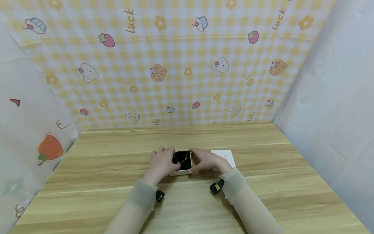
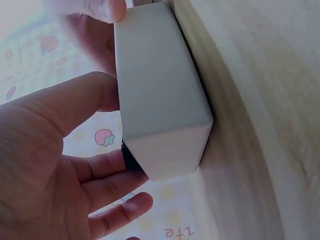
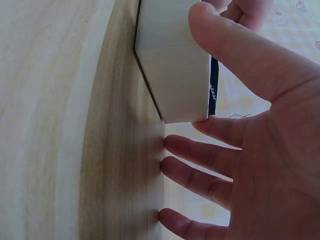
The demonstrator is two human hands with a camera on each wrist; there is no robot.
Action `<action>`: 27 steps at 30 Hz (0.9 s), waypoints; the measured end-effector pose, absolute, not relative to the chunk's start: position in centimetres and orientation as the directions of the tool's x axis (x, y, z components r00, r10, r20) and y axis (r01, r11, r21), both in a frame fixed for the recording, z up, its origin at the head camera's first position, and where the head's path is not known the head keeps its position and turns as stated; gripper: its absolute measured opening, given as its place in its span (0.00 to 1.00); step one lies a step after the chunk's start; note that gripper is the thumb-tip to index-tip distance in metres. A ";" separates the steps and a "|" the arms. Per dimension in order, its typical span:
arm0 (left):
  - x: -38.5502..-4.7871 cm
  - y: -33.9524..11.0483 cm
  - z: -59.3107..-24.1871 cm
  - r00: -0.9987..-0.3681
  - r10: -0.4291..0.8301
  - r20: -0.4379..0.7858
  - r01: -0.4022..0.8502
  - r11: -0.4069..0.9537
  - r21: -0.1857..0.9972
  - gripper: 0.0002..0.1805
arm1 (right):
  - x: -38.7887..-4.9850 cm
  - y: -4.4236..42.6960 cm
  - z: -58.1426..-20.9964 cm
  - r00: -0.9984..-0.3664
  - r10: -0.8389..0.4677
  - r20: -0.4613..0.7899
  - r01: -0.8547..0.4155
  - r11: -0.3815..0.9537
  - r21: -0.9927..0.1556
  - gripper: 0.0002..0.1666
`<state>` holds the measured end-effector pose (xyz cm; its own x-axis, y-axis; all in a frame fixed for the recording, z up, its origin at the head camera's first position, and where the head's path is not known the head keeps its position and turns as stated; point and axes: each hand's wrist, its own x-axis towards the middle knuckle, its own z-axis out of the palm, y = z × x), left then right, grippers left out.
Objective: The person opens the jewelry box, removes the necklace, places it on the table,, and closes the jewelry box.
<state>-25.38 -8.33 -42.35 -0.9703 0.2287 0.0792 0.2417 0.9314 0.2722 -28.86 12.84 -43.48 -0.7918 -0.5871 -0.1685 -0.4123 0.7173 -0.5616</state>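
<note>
One checked cloth point(image 1: 187, 58) hangs at the far side of the wood-grain table point(image 1: 280, 169), as I watch from my remote station. Next in size, two pale sleeves, left point(image 1: 134, 198) and right point(image 1: 248, 201), reach in from the near edge.

Left hand point(image 1: 163, 162): at the box's left side, thumb over the inside near the front, fingers at the far left corner. The spread is moderate; whether it pinches or merely rests, I cannot tell. Right hand point(image 1: 205, 160): thumb on the near wall by the right corner, index finger at the far right corner, so I log it as holding the box across a wide span, the other fingers loose.

A white square point(image 1: 226, 157) (possibly the lid; a small pink mark shows) lies to the right, partly hidden under the right wrist. The pale box point(image 1: 180, 173) sits mid-table between the hands. Inside is a black insert point(image 1: 185, 165), and on it a fine chain point(image 1: 179, 162).

Progress, my judgement: the chain is laid on the insert and the insert is in place or nearly so. Left over: the insert seems slightly proud of the rim, and the box is uncovered.
</note>
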 end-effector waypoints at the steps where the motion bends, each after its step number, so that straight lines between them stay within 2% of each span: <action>1: -25.4 -8.4 -42.3 -0.971 0.226 0.077 0.239 0.928 0.285 0.29 | -28.9 12.9 -43.5 -0.790 -0.591 -0.167 -0.418 0.716 -0.559 0.56; 14: -25.7 -8.8 -42.4 -0.971 0.228 0.077 0.240 0.907 0.346 0.28 | -28.6 12.8 -43.2 -0.790 -0.587 -0.177 -0.399 0.711 -0.580 0.56; 21: -25.8 -8.8 -42.4 -0.967 0.239 0.089 0.255 0.896 0.364 0.33 | -28.6 12.8 -43.3 -0.793 -0.578 -0.189 -0.386 0.718 -0.579 0.56; 27: -25.8 -8.9 -42.3 -0.959 0.264 0.101 0.282 0.886 0.367 0.29 | -28.6 12.9 -43.4 -0.796 -0.576 -0.185 -0.382 0.716 -0.584 0.56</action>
<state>-25.77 -8.94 -42.27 -0.9593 0.2639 0.1006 0.2823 0.8864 0.3669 -28.63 12.89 -43.38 -0.7964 -0.5760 -0.1846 -0.3822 0.7158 -0.5844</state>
